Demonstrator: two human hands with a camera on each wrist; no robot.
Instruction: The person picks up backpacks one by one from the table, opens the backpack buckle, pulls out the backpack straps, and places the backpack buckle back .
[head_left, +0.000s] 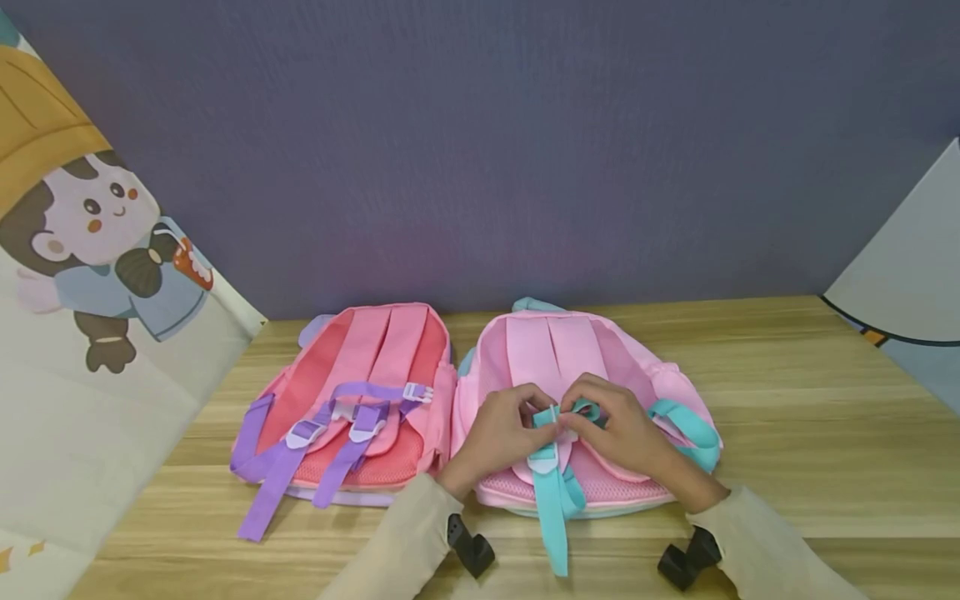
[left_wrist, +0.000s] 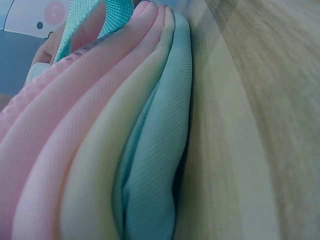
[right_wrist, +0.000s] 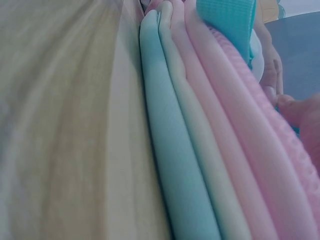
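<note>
A light pink backpack (head_left: 491,358) lies with its strap side up on the wooden table. Over its lower middle, my left hand (head_left: 502,429) pinches a teal strap (head_left: 552,508) near a small white buckle part (head_left: 553,414). My right hand (head_left: 618,421) meets it there, thumb and fingers pinching another teal strap (head_left: 587,408). What lies between the fingertips is partly hidden. Below them, a white adjuster (head_left: 543,458) sits on the hanging strap. In the left wrist view, the backpack's side (left_wrist: 95,110) fills the middle; the right wrist view shows its layered edge (right_wrist: 215,115).
Left of it, touching its side, lies a coral pink backpack (head_left: 307,392) with purple straps (head_left: 270,492) and a white buckle (head_left: 417,393). A dark wall panel (head_left: 525,167) stands behind the table (head_left: 810,433). Cartoon-printed cloth (head_left: 180,350) borders the left side.
</note>
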